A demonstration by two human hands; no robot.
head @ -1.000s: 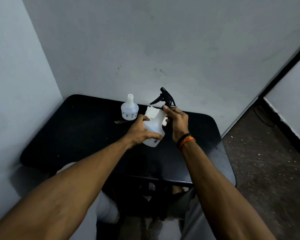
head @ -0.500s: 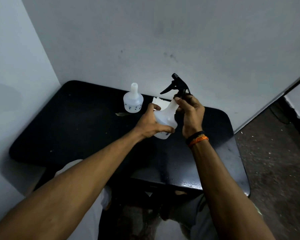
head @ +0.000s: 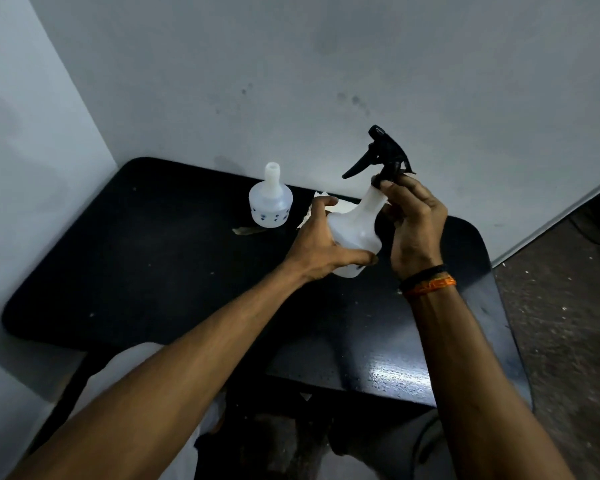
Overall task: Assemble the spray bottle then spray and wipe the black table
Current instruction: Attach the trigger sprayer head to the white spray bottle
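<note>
I hold a white translucent spray bottle (head: 355,230) above the black table (head: 153,265). My left hand (head: 321,244) wraps around its round body from the left. My right hand (head: 413,220) pinches the collar where the black trigger head (head: 381,155) sits on the bottle's neck; the nozzle points up and left. White paper or cloth (head: 321,197) lies on the table behind the bottle, mostly hidden by my left hand.
A second white bottle (head: 271,202) without a cap stands on the table to the left, by the wall. A small scrap (head: 248,231) lies in front of it. Walls close the table in at the back and left. Bare floor (head: 565,306) is on the right.
The bottle has tilted more upright and the black trigger head now sits higher on its neck. My right hand has shifted up to the collar. My view has tipped down.
</note>
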